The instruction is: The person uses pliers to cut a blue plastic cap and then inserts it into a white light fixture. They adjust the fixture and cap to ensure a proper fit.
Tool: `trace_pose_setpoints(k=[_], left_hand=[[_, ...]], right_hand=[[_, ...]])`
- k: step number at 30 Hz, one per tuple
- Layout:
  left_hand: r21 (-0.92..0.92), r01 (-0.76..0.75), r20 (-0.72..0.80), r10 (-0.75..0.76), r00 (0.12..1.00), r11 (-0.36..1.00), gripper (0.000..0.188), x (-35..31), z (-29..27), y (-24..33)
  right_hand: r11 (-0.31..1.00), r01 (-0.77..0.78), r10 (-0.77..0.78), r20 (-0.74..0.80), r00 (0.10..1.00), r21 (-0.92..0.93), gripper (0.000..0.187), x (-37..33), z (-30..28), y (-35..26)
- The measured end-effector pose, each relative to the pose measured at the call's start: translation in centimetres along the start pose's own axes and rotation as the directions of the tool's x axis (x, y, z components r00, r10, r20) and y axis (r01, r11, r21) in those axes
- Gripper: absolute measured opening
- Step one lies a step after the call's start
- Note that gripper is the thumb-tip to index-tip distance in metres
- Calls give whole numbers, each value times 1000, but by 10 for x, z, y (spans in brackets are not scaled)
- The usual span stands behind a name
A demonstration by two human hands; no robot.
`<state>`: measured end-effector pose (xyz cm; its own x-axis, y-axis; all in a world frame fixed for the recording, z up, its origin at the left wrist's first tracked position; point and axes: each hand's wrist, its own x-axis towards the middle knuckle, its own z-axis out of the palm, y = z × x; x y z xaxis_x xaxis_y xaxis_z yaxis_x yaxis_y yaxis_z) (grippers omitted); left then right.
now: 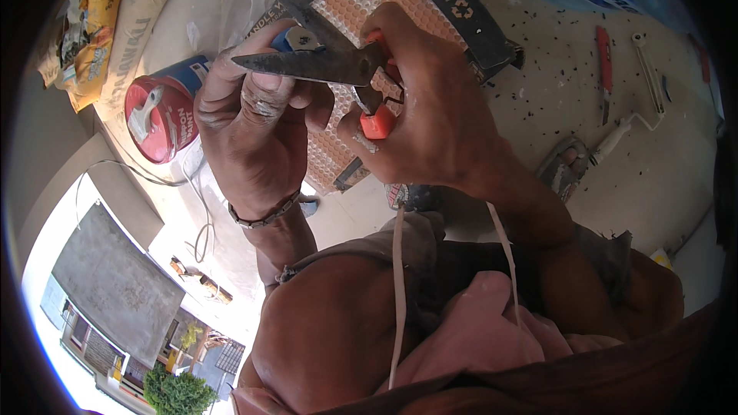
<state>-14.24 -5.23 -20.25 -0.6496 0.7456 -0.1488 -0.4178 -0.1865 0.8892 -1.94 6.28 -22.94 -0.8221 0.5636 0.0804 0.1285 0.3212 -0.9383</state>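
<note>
My right hand (450,119) is wrapped round the red handles of a pair of tin snips (319,67). The dark blades point left and are spread apart. Behind the lower blade, my left hand (250,127) has its fingers closed on a small blue piece (294,38) with a paler end. That piece sits between the two blades; its kind cannot be made out, and fingers and blade hide part of it. A bracelet circles my left wrist.
Beneath my hands lies an orange bubble-patterned sheet on a black carton (470,11). A red-lidded bucket (160,119) with a brush on it stands left. A red cutter knife (604,69), a paint roller frame (649,77) and dark scraps lie right. A cable (138,177) trails left.
</note>
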Motion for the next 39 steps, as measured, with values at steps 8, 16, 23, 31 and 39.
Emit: trace_pose_setpoints(k=[8, 16, 23, 31, 39], left_hand=[[-47, -32, 55, 35, 998, 998, 30, 0, -4, 3], [-29, -55, 100, 58, 993, 998, 29, -2, -6, 5], [-103, 49, 149, -33, 988, 993, 34, 2, -3, 4], [13, 15, 72, -16, 997, 1000, 31, -4, -1, 2], [61, 12, 65, -16, 998, 998, 29, -6, -5, 6]], right_hand=[[999, 28, -27, -7, 1000, 43, 42, -5, 3, -1], [998, 56, -56, 7, 998, -34, 36, -8, 1, 2], [981, -21, 22, -4, 1000, 195, 40, -5, 3, 11], [996, 88, -87, -34, 996, 27, 43, -1, -5, 8], [992, 127, -127, -28, 992, -2, 44, 1, -7, 9]])
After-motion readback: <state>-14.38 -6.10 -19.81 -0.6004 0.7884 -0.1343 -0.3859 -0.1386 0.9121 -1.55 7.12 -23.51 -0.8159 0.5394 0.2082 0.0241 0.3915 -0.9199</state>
